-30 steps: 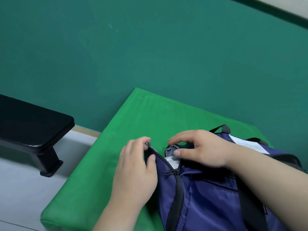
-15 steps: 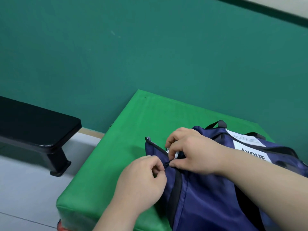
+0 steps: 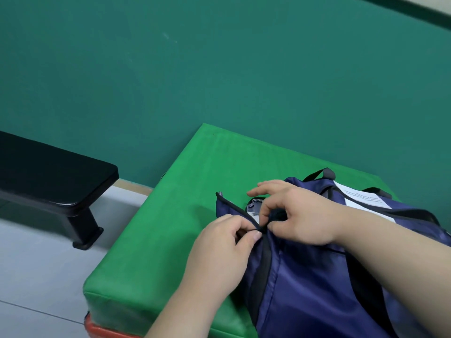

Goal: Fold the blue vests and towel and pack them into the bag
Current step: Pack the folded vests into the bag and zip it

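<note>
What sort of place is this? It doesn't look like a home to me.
Probably a gym or sports hall: a thick green padded mat against a teal wall, a low black bench beside it, and a navy sports bag lying on the mat.

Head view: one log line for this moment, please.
bag: partly open | left hand: pinches zipper pull | right hand: pinches bag edge
</note>
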Tool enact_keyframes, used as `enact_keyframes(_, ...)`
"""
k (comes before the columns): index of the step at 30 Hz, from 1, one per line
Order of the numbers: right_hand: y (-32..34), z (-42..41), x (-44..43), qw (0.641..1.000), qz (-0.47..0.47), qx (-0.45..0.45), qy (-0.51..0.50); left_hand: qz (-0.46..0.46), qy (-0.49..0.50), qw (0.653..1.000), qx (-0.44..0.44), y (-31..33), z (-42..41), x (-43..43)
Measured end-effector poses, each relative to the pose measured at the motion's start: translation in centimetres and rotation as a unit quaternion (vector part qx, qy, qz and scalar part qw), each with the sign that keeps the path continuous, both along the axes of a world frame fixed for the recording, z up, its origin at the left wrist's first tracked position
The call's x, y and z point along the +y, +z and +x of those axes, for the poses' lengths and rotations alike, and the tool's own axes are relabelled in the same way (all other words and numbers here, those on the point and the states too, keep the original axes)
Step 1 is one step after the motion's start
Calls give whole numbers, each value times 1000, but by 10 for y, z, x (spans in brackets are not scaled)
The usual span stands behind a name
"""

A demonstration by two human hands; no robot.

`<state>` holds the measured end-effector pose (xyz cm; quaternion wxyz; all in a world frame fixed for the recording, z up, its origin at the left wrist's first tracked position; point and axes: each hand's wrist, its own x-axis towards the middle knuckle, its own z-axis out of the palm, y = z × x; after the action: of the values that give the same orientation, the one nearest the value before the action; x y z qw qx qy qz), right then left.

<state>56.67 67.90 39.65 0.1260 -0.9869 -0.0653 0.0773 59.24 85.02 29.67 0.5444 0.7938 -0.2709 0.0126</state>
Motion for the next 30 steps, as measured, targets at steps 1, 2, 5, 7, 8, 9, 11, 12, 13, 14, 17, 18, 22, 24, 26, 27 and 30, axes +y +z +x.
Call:
enact_keyframes(1, -3, -2, -1, 1000, 3, -18, 2, -4, 4, 1000, 3, 0, 0, -1)
enact_keyframes(2, -6, -5, -2, 999, 10, -47, 2, -10, 10, 1000, 7, -1, 1, -2)
enact_keyframes(5, -17, -20, 1, 987, 26, -155, -25, -27, 20, 999, 3, 0, 4, -4)
enact_keyframes(7, -26, -28, 8, 980, -21, -191, -53, -37, 22, 999, 1, 1, 6, -5)
enact_keyframes(8, -31, -30, 12, 978, -41, -195, -67, -42, 23, 999, 5, 1, 6, -5)
enact_keyframes(9, -35, -31, 15, 976, -52, -194, -81, -47, 23, 999, 8, 1, 7, -6)
enact_keyframes(11, -42, -31, 20, 974, -72, -190, -105, -56, 28, 998, 11, 2, 7, -7)
enact_keyframes(12, -43, -31, 22, 972, -84, -188, -113, -59, 31, 998, 9, 3, 7, -8)
enact_keyframes(13, -44, -32, 24, 971, -90, -186, -120, -60, 33, 998, 7, 3, 7, -9)
enact_keyframes(14, -44, -32, 25, 971, -90, -184, -127, -59, 36, 998, 3, 4, 7, -10)
enact_keyframes(17, -43, -39, 27, 971, -76, -174, -144, -59, 56, 997, 1, 5, 13, -11)
enact_keyframes(18, -42, -42, 27, 971, -72, -176, -145, -62, 65, 996, 4, 5, 17, -12)
enact_keyframes(22, -40, -61, 26, 972, -59, -191, -121, -64, 90, 993, 46, 4, 32, -16)
enact_keyframes(24, -38, -72, 24, 975, -59, -186, -108, -66, 90, 992, 66, 3, 36, -20)
enact_keyframes(26, -31, -81, 21, 978, -64, -169, -107, -65, 80, 992, 71, 2, 37, -24)
enact_keyframes(27, -27, -82, 20, 980, -64, -153, -113, -66, 71, 993, 71, 2, 35, -27)
enact_keyframes(30, -17, -77, 23, 980, -75, -131, -129, -81, 49, 993, 72, 2, 32, -31)
